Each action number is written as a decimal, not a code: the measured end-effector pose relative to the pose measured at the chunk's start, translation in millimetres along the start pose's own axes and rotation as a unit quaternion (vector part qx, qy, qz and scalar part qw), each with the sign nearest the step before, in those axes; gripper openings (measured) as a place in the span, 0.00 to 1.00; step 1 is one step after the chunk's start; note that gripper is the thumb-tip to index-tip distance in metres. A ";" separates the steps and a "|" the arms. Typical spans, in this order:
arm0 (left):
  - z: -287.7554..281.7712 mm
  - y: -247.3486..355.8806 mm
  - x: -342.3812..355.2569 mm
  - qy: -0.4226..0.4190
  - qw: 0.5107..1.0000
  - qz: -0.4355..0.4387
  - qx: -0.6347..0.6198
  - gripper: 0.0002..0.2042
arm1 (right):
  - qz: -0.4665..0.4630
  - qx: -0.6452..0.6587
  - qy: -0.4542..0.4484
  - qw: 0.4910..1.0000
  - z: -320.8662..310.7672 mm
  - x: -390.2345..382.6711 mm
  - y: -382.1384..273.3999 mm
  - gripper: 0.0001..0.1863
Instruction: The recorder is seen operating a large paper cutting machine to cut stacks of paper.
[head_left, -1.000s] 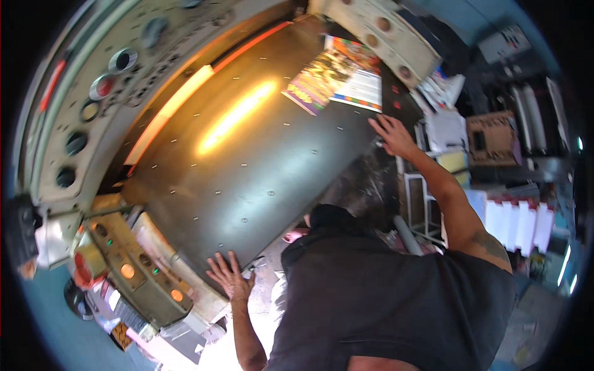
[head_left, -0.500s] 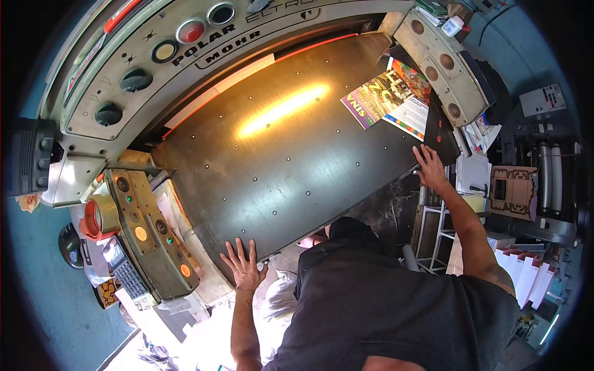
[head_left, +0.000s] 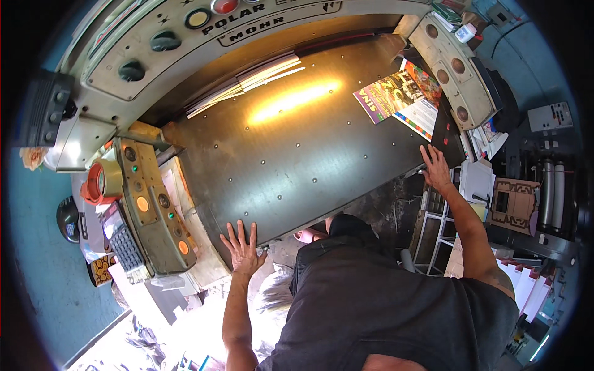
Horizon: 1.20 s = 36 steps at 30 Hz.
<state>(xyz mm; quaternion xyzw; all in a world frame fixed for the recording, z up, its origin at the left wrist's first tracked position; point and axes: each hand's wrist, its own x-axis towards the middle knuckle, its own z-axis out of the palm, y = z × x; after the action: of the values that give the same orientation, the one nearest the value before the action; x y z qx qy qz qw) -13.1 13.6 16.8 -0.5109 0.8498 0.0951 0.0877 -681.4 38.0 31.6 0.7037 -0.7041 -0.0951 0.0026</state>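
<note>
My left hand [head_left: 244, 250] lies flat with fingers spread on the front left corner of the dark metal table [head_left: 291, 185] of a paper cutting machine. My right hand [head_left: 437, 168] rests on the table's front edge at the right, its fingers stretched out; nothing shows in either hand. Beyond that hand, colourful printed sheets [head_left: 396, 96] overlap on the table's right side. Far back, by the machine's front opening, lie several white paper strips [head_left: 247, 83], slightly fanned.
Control panels with buttons flank the table at left [head_left: 154, 210] and right [head_left: 450, 68]. A roll of tape [head_left: 106, 179] and a calculator [head_left: 124, 244] sit beyond the left panel. Knobs [head_left: 166, 41] line the machine's front. A white metal rack [head_left: 442, 232] stands near my right arm.
The red line along the opening has gone from over the strips, which now show loose and fanned. My view has shifted slightly; both hands keep their places on the table edge.
</note>
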 end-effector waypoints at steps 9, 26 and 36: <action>-17.5 5.4 -1.6 -0.017 1.000 -0.008 0.002 0.58 | 0.028 -0.036 0.012 0.999 -13.3 -3.4 -19.9 0.56; -137.3 -153.2 380.3 0.071 0.988 -0.123 -0.057 0.45 | -0.268 0.137 0.264 0.916 -97.3 426.5 -239.5 0.38; -106.9 -153.5 376.3 0.215 0.966 -0.069 -0.128 0.11 | -0.277 0.196 0.147 0.929 -76.3 450.0 -251.3 0.24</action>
<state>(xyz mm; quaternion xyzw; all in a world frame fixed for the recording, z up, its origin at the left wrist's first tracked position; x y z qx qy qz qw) -56.9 -404.4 16.5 -0.5835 0.7922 0.0848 -0.1574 -426.4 -415.9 13.3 0.8632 -0.4776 0.1528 -0.0582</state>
